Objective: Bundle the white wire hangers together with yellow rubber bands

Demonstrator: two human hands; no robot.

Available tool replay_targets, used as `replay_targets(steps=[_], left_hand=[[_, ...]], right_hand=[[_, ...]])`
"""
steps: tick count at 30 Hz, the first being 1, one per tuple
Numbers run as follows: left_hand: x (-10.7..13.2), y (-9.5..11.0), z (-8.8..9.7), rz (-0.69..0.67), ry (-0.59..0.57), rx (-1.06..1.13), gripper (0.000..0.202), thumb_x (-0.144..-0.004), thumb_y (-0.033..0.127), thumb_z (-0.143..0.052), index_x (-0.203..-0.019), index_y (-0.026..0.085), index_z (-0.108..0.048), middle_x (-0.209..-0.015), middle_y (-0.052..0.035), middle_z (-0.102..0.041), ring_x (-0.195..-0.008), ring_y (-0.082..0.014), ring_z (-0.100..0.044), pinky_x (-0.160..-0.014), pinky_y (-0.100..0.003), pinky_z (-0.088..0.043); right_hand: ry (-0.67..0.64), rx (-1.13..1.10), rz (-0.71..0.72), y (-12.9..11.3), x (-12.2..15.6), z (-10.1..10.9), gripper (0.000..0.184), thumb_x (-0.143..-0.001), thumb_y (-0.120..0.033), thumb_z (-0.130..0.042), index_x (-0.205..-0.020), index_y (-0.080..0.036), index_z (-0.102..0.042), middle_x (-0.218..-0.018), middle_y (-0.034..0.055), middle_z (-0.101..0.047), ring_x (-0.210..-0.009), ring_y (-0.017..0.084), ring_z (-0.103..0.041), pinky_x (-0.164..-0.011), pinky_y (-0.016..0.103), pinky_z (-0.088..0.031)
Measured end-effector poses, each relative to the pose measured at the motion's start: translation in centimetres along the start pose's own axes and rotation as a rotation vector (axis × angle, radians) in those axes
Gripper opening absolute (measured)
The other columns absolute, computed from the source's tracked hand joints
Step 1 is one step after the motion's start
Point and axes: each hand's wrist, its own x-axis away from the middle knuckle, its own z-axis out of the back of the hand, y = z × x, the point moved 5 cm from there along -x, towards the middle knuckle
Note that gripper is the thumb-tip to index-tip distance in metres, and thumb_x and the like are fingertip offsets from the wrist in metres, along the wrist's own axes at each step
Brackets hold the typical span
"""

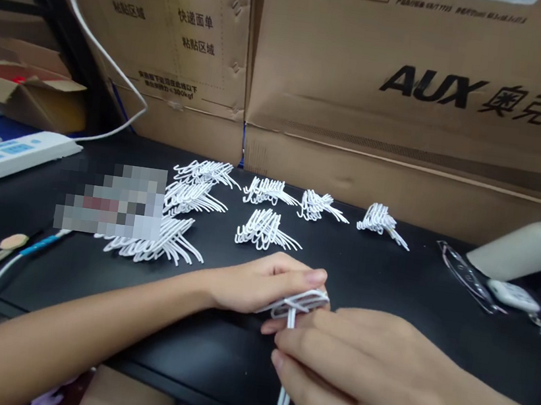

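Two hands worked one small set of bent white wires (301,304) above the near part of the black desk (361,274). The left hand (272,289) held the looped end, its thumb laid on top; the loops projected beyond the palm, toward the right hand (372,375). The latter had its fingers closed over the straight ends, whose tips extended below them. Several bundles of white hooks (269,230) lay farther back, apart from both hands, near the cardboard box (409,134).
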Motion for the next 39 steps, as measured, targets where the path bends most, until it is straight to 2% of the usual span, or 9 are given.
replay_targets(steps=[5,8,13,19,25,31,36,39], left_hand=[[0.2,0.6,0.0,-0.038,0.065,-0.084,0.052,-0.088,0.056,-0.037,-0.078,0.011,-0.063,-0.064,-0.0044,-0.055,-0.062,-0.0138,-0.05,-0.055,-0.023,-0.039],[0.5,1.2,-0.2,-0.093,0.105,-0.129,0.05,-0.091,0.052,-0.034,-0.078,0.012,-0.061,-0.057,-0.0013,-0.049,-0.053,-0.0117,-0.045,-0.051,-0.022,-0.037],[1.3,2.5,-0.3,-0.316,0.213,-0.332,0.049,-0.093,0.05,-0.029,-0.075,0.014,-0.056,-0.057,-0.0007,-0.051,-0.049,-0.0097,-0.043,-0.052,-0.021,-0.037],[1.5,2.2,-0.1,-0.372,0.264,-0.399,0.051,-0.093,0.052,-0.022,-0.074,0.016,-0.052,-0.064,-0.003,-0.056,-0.05,-0.01,-0.045,-0.052,-0.021,-0.037],[1.6,2.4,-0.3,-0.357,0.19,-0.366,0.048,-0.096,0.044,-0.016,-0.081,0.015,-0.052,-0.065,-0.0017,-0.053,-0.054,-0.0101,-0.048,-0.055,-0.021,-0.04],[1.6,2.5,-0.2,-0.358,0.197,-0.419,0.042,-0.096,0.039,-0.018,-0.081,0.016,-0.05,-0.066,-0.0018,-0.053,-0.055,-0.0102,-0.046,-0.056,-0.022,-0.039],[1.6,2.2,-0.4,-0.523,0.166,-0.47,0.034,-0.092,0.047,-0.031,-0.082,0.018,-0.044,-0.06,0.0023,-0.042,-0.047,-0.0094,-0.035,-0.045,-0.023,-0.03],[1.6,2.0,-0.5,-0.542,0.166,-0.51,0.026,-0.091,0.042,-0.035,-0.082,0.019,-0.042,-0.06,0.0032,-0.04,-0.046,-0.0091,-0.033,-0.044,-0.023,-0.029]], right_hand=[[-0.094,-0.006,0.103,0.2,-0.4,0.2,0.029,-0.09,-0.008,-0.038,-0.081,-0.019,-0.064,-0.067,0.0014,-0.062,-0.067,0.014,-0.06,-0.063,0.023,-0.047],[-0.172,-0.071,0.065,0.6,-0.7,-0.1,0.032,-0.091,-0.009,-0.035,-0.077,-0.018,-0.063,-0.063,0.0014,-0.057,-0.06,0.013,-0.055,-0.056,0.023,-0.044],[-0.193,-0.17,0.043,1.1,-0.9,-0.3,0.036,-0.093,-0.011,-0.029,-0.081,-0.016,-0.063,-0.061,0.0023,-0.055,-0.057,0.013,-0.049,-0.052,0.024,-0.043],[-0.221,-0.187,0.044,1.2,-0.9,-0.3,0.035,-0.092,-0.009,-0.03,-0.078,-0.015,-0.062,-0.062,0.0019,-0.055,-0.055,0.012,-0.049,-0.051,0.023,-0.042],[-0.218,-0.177,0.016,1.2,-0.8,-0.5,0.032,-0.091,-0.01,-0.033,-0.081,-0.016,-0.063,-0.066,0.0024,-0.058,-0.059,0.013,-0.054,-0.057,0.023,-0.045],[-0.253,-0.157,0.037,1.4,-0.9,-0.6,0.034,-0.09,-0.008,-0.033,-0.077,-0.016,-0.063,-0.065,0.0032,-0.059,-0.059,0.013,-0.053,-0.055,0.023,-0.045],[-0.27,-0.143,0.068,1.1,-0.8,-0.5,0.032,-0.088,-0.006,-0.033,-0.082,-0.015,-0.064,-0.067,0.0028,-0.06,-0.06,0.013,-0.054,-0.056,0.023,-0.044],[-0.267,-0.127,0.083,1.0,-0.8,-0.4,0.032,-0.088,-0.005,-0.034,-0.081,-0.015,-0.063,-0.066,0.0024,-0.059,-0.06,0.013,-0.054,-0.056,0.023,-0.043]])
